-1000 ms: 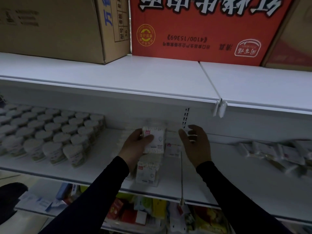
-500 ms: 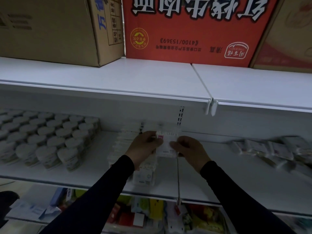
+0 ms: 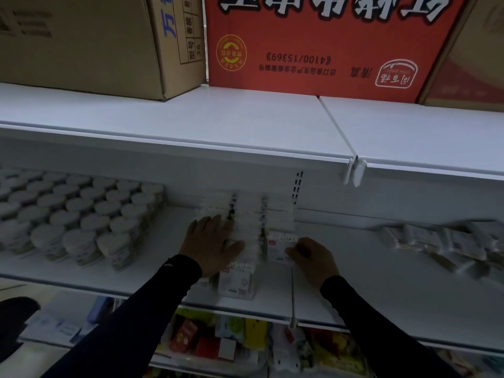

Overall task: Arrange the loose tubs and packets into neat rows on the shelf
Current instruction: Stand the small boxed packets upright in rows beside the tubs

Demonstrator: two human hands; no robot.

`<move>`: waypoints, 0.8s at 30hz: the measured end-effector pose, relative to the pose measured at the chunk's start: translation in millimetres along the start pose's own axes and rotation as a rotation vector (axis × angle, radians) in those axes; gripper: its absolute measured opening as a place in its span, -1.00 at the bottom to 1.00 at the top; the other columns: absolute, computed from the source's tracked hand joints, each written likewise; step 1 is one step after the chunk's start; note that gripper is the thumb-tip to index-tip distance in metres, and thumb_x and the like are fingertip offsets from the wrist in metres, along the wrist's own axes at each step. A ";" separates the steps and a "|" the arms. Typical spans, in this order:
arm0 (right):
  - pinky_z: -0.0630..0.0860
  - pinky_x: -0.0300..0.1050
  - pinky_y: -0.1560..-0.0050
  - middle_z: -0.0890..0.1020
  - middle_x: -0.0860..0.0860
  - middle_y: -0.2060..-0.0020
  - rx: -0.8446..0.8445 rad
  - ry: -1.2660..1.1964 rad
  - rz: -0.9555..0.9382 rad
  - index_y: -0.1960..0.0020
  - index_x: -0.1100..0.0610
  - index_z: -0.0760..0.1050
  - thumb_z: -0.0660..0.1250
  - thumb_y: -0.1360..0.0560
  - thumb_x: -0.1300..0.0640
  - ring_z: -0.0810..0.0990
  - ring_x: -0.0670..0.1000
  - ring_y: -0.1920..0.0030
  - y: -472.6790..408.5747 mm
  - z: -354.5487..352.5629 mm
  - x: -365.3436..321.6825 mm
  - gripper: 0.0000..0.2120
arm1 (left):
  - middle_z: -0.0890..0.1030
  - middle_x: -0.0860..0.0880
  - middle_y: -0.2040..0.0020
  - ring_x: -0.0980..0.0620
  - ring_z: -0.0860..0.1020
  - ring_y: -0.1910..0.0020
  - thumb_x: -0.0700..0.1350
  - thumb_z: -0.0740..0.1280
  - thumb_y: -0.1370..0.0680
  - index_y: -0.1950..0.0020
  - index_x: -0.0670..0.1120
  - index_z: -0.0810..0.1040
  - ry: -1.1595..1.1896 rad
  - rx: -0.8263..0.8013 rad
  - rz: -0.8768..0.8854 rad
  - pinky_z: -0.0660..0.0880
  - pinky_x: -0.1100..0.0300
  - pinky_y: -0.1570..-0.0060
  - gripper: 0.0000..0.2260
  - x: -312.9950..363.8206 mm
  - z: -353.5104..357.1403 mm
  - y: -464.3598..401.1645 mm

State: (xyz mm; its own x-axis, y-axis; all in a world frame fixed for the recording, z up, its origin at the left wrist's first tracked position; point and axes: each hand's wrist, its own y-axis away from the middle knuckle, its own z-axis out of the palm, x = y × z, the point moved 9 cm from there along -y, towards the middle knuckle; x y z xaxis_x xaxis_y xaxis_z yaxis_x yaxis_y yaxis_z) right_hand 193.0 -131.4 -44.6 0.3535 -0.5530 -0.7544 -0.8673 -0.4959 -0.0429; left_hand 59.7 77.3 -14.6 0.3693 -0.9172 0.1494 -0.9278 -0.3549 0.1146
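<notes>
Rows of clear cotton-swab packets (image 3: 246, 230) run from the back of the white middle shelf (image 3: 381, 290) toward its front edge. My left hand (image 3: 211, 245) lies flat with spread fingers against the left side of these rows. My right hand (image 3: 311, 256) pinches one packet (image 3: 278, 242) with a red label at the front of the right-hand row. Another packet (image 3: 237, 279) stands at the front of the middle row. White round tubs (image 3: 79, 214) fill the shelf's left part in neat rows.
Loose flat packets (image 3: 441, 241) lie scattered on the shelf at the right. Above, a brown carton (image 3: 90, 42) and a red carton (image 3: 321, 42) sit on the top shelf. Colourful goods (image 3: 245, 339) fill the shelf below. A divider rail (image 3: 292, 296) runs beside my right hand.
My left hand let go of the packet and moved left onto the rows, fingers spread. My right hand took hold of the packet and set it at the right row's front.
</notes>
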 end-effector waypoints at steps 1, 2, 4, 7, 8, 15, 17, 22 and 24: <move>0.29 -0.38 0.36 0.38 -0.03 0.44 0.011 -0.014 0.007 0.32 0.13 0.30 0.37 -0.52 0.05 0.36 -0.10 0.40 -2.1 2.3 0.7 -0.66 | -0.05 -0.03 -0.61 -0.08 -0.07 -0.57 0.59 -0.42 -0.18 -0.60 0.12 -0.06 -0.001 0.003 0.002 -0.16 -0.07 -0.51 0.07 -1.4 2.1 -1.1; 0.29 -0.38 0.36 0.40 -0.02 0.42 0.027 -0.036 0.019 0.31 0.13 0.32 0.38 -0.51 0.06 0.39 -0.07 0.38 -3.7 3.2 1.7 -0.67 | -0.04 -0.02 -0.61 -0.08 -0.07 -0.57 0.59 -0.43 -0.18 -0.60 0.13 -0.06 0.000 0.008 0.002 -0.16 -0.07 -0.51 0.06 -2.4 3.4 -1.7; 0.31 -0.39 0.33 0.48 0.03 0.36 0.054 -0.072 0.047 0.25 0.18 0.40 0.42 -0.48 0.06 0.44 -0.01 0.31 -6.7 5.5 5.1 -0.73 | -0.04 -0.02 -0.61 -0.07 -0.06 -0.57 0.59 -0.41 -0.20 -0.60 0.13 -0.06 0.003 0.014 0.004 -0.17 -0.06 -0.51 0.04 -4.6 5.4 -3.1; 0.32 -0.44 0.32 0.50 0.05 0.31 0.092 -0.097 0.071 0.16 0.24 0.47 0.46 -0.45 0.07 0.44 0.02 0.27 -8.5 7.3 8.1 -0.74 | -0.02 -0.01 -0.61 -0.06 -0.05 -0.57 0.60 -0.43 -0.18 -0.59 0.14 -0.05 0.003 0.031 0.007 -0.17 -0.06 -0.51 0.06 -4.2 5.5 -4.2; 0.33 -0.44 0.32 0.50 0.05 0.30 0.096 -0.098 0.075 0.14 0.24 0.47 0.46 -0.44 0.07 0.44 0.02 0.26 -9.2 7.8 7.4 -0.74 | -0.02 -0.01 -0.61 -0.06 -0.05 -0.57 0.59 -0.40 -0.20 -0.60 0.13 -0.05 0.005 0.034 0.006 -0.16 -0.05 -0.51 0.04 -4.0 5.1 -4.0; 0.30 -0.36 0.35 0.48 -0.02 0.29 0.070 -0.010 0.095 0.13 0.15 0.43 0.45 -0.45 0.01 0.46 0.03 0.21 -11.4 11.0 7.0 -0.74 | -0.03 -0.01 -0.61 -0.06 -0.06 -0.57 0.48 -0.35 -0.28 -0.60 0.12 -0.05 0.006 0.041 0.009 -0.17 -0.04 -0.51 -0.07 -3.4 3.8 -2.5; 0.32 -0.40 0.34 0.52 -0.02 0.21 0.067 -0.046 0.099 0.04 0.12 0.45 0.46 -0.44 0.00 0.50 0.00 0.18 -8.4 9.8 6.2 -0.74 | -0.02 -0.02 -0.61 -0.06 -0.05 -0.57 0.49 -0.32 -0.31 -0.60 0.12 -0.04 0.006 0.045 0.011 -0.17 -0.04 -0.50 -0.09 -4.0 3.9 -2.5; 0.41 -0.28 0.10 0.56 0.03 -0.04 0.124 -0.091 0.074 -0.20 0.11 0.47 0.44 -0.44 -0.07 0.56 -0.02 0.07 0.2 -12.8 2.9 -0.58 | -0.03 -0.01 -0.61 -0.06 -0.05 -0.57 0.45 -0.15 -0.48 -0.60 0.11 -0.02 0.011 0.048 0.018 -0.14 -0.02 -0.52 -0.24 -2.6 -3.8 -5.0; 0.41 -0.27 0.02 0.55 0.05 -0.09 0.150 -0.006 0.014 -0.23 0.12 0.47 0.40 -0.47 -0.07 0.53 -0.03 0.02 5.2 -27.5 -2.8 -0.58 | 0.00 0.00 -0.61 -0.05 -0.03 -0.57 0.43 -0.13 -0.51 -0.60 0.08 0.01 0.021 0.080 0.056 -0.13 0.00 -0.52 -0.26 3.6 -13.2 -5.6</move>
State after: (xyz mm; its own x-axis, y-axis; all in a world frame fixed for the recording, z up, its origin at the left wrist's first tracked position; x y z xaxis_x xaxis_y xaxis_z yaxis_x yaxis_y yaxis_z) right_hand 197.1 -150.9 -24.7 0.3389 -0.5549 -0.7598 -0.9150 -0.3824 -0.1288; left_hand 66.9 78.4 -1.7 0.3168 -0.9324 0.1741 -0.9480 -0.3171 0.0270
